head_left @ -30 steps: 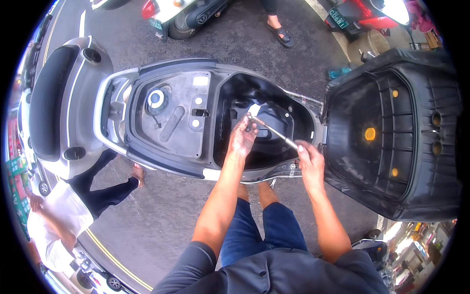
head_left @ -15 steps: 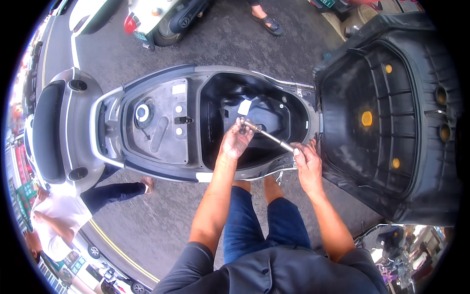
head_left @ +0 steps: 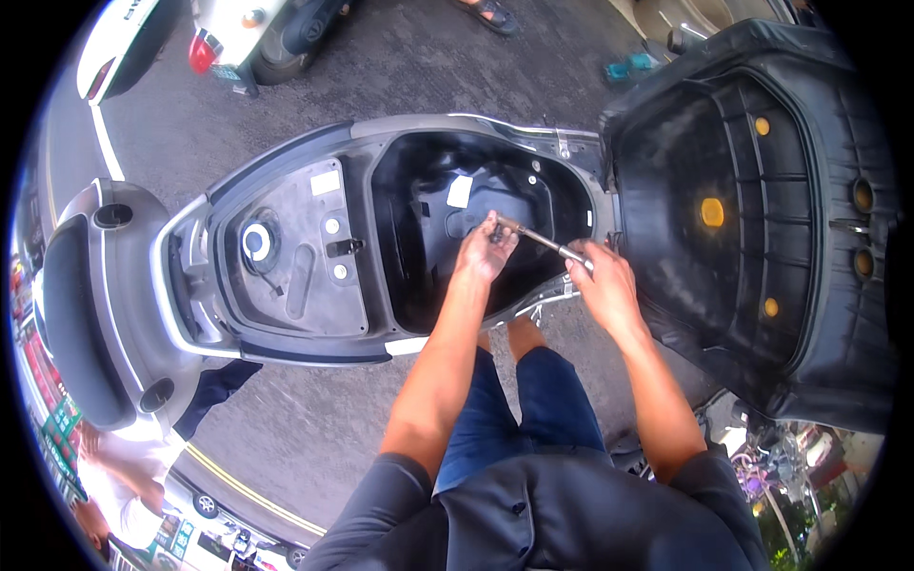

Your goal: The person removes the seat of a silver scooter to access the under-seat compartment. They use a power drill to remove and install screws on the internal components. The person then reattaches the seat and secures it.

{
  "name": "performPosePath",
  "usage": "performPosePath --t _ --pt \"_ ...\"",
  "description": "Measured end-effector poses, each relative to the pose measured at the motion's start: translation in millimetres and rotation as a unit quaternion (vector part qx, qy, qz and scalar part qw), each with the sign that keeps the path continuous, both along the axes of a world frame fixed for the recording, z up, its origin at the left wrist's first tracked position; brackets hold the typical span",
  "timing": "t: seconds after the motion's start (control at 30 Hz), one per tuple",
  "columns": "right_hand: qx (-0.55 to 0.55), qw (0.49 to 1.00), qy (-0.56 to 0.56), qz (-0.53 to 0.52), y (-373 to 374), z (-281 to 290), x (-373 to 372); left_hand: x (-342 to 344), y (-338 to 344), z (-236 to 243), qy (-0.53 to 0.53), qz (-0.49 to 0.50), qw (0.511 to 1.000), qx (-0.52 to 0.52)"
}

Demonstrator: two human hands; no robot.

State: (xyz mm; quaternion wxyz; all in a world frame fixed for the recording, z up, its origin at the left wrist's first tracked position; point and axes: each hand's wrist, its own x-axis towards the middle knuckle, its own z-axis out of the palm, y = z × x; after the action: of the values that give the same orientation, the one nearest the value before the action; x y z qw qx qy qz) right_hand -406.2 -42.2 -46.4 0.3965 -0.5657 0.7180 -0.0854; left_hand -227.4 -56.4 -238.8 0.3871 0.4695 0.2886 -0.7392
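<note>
A metal ratchet wrench (head_left: 541, 238) is held slanting over the open storage bin (head_left: 409, 285) of a grey scooter. Its head end sits in the curled fingers of my left hand (head_left: 487, 253), where some small dark piece also shows that I cannot make out. My right hand (head_left: 606, 283) is closed around the handle end, near the hinge side of the raised seat (head_left: 657, 276). Both hands are above the black bin and touch nothing of the scooter that I can see. A white label (head_left: 459, 191) is on the bin's inner wall.
Left of the bin, a panel (head_left: 309, 285) holds a round cap (head_left: 255, 243) and a latch (head_left: 345, 247). A grey top case with a backrest (head_left: 84, 324) stands at the far left. Another scooter (head_left: 276, 38) is parked beyond, and a person in white (head_left: 129, 485) is at lower left.
The whole view has shifted and turned a little. My hands and the wrench have moved rightward over the bin, with both hands keeping their grip.
</note>
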Motion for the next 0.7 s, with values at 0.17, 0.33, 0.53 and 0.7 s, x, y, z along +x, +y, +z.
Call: performPosePath --t 0.17,0.33,0.53,0.7 --pt "0.082 0.964 0.182 0.177 -12.7 -21.0 -1.3 -48.2 32.3 -40.8 -0.083 -0.228 0.968 0.062" --pt "0.121 0.946 0.224 0.202 -16.6 -67.3 -0.6 -67.1 48.0 -74.0 -0.161 -0.463 0.870 -0.055" --pt "0.158 0.928 0.240 0.238 -33.3 -122.3 -6.3 -70.0 39.9 -105.7 -0.160 -0.663 0.718 -0.136" --pt "0.166 0.919 0.246 0.259 -35.8 -140.0 -15.8 -72.2 39.9 -119.8 -0.188 -0.761 0.585 -0.208"
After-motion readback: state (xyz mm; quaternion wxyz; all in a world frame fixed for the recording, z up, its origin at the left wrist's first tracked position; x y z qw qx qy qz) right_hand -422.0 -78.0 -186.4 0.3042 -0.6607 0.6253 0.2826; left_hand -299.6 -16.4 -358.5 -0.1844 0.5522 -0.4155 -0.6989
